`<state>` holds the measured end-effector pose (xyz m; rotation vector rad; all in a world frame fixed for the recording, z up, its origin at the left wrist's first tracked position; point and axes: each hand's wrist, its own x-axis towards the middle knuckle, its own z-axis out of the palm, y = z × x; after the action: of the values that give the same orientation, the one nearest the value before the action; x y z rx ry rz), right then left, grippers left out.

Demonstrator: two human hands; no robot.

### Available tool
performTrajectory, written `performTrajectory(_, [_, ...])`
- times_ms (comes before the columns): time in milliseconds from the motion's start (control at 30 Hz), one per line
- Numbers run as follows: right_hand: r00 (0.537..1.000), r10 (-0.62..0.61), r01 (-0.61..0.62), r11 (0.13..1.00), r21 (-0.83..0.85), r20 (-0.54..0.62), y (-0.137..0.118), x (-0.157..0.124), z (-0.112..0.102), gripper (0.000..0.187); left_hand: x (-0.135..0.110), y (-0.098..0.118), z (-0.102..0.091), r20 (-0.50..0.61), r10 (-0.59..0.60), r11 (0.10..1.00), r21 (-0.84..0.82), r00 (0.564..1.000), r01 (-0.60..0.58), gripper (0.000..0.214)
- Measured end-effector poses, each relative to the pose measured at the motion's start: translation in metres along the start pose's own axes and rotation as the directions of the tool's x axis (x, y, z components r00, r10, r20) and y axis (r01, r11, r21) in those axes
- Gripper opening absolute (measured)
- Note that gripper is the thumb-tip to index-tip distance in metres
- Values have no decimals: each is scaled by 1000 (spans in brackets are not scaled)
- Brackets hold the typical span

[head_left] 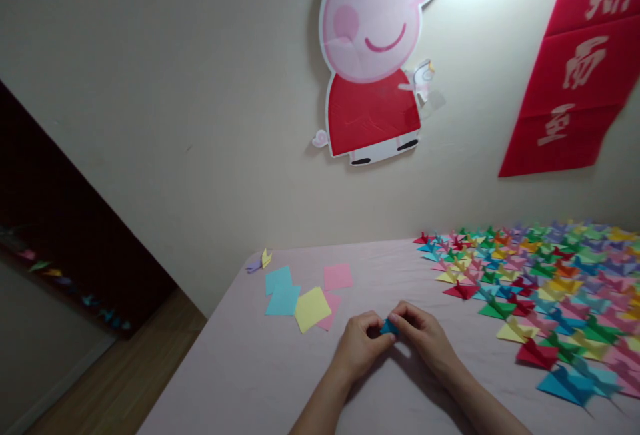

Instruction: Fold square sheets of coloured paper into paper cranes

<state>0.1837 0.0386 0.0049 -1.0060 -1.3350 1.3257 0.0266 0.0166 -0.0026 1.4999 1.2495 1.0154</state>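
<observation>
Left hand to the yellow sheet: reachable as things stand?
Likely yes. The yellow sheet lies uncovered near the left hand, with no upright obstacle between. That hand is on the blue paper, though, so it would probably have to let go first.

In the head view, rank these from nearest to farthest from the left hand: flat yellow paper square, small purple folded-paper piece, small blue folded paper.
1. Small blue folded paper: at the left hand, touching its fingertips.
2. Flat yellow paper square: beyond it, to the left.
3. Small purple folded-paper piece: pale pink tabletop's far left corner.
</observation>
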Motion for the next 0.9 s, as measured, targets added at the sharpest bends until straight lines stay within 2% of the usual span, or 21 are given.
performTrajectory(233, [1000,0,0,1000,10,-13,-1,1,0,43,1,2,-2,14,-7,999,-44,1000,7,21])
performTrajectory(500, [999,-21,21,1000,-8,-24,-1,0,1,43,2,0,-3,-53,-72,992,-104,996,66,31])
performTrajectory(733, [995,-41,38,998,-42,-87,3,1,-2,46,4,0,-3,-42,-114,979,-174,993,105,32])
performTrajectory(900, [993,-62,63,998,8,-98,-1,1,-1,43,6,-3,-3,-83,-146,966,-227,986,124,36])
